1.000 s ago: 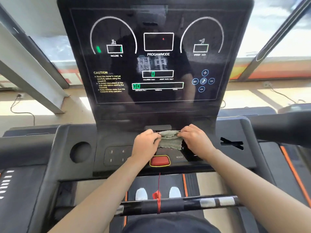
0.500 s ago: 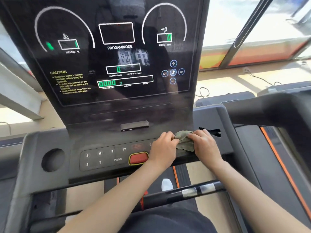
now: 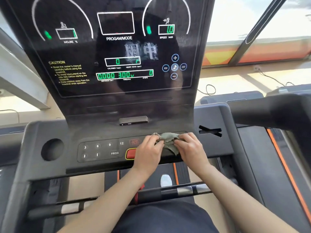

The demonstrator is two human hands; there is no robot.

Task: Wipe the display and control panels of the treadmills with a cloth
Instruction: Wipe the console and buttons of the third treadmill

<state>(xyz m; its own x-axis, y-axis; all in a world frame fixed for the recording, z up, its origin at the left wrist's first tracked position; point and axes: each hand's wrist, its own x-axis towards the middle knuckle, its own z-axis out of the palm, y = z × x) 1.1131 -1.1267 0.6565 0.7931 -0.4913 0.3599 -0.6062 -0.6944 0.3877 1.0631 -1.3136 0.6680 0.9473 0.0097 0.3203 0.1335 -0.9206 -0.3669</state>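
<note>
hands first, from the head view: the left hand (image 3: 148,151) and right hand (image 3: 190,148) sit close together, knuckles up, each with its fingers curled onto one side of the cloth (image 3: 168,142). the left hand pinches the cloth's 9 o'clock edge and the right hand its 3 o'clock edge. the cloth is a crumpled grey-green wad bunched between them, pressed onto the right part of the control panel (image 3: 101,148).

the panel's long axis runs from 9 to 3 o'clock. the hands are near its 3 o'clock end, just short of the x-shaped slot (image 3: 210,131). the number keys and the prog key lie bare at 9 o'clock from the hands, so the left hand is the nearer one to them. the red button (image 3: 131,153) lies right at the left hand's 9 o'clock side, partly hidden under it.

the display (image 3: 117,47) rises at 12 o'clock from the hands, well above them and lit with green digits.

my judgement is that a coming stroke would run along that long axis toward 9 o'clock, led by the left hand. pressure over the keys should stay light, since the console looks powered and a firm push could trigger a key.
</note>
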